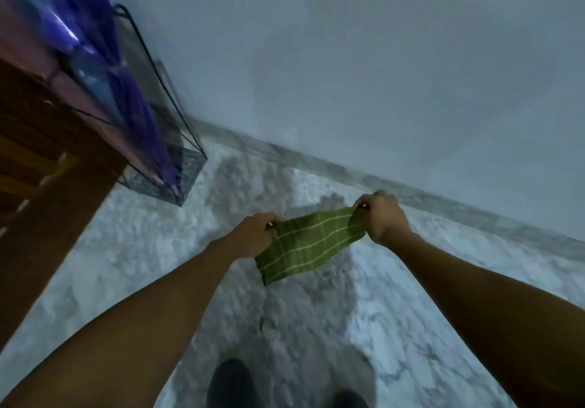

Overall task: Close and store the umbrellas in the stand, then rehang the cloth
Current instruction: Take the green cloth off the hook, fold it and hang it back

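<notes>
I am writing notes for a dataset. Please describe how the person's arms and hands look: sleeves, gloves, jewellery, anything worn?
Both forearms are bare up to the frame edge; no sleeves show. The left hand and the right hand wear no gloves, and no watch or bracelet shows at the wrists. A small shiny spot sits near the fingers of each hand; the picture is too blurred to tell whether these are rings or nails.

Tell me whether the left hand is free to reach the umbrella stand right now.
Probably not yet: the left hand pinches one end of the green cloth, with the right hand gripping the other. The floor between it and the stand looks unobstructed.
</notes>
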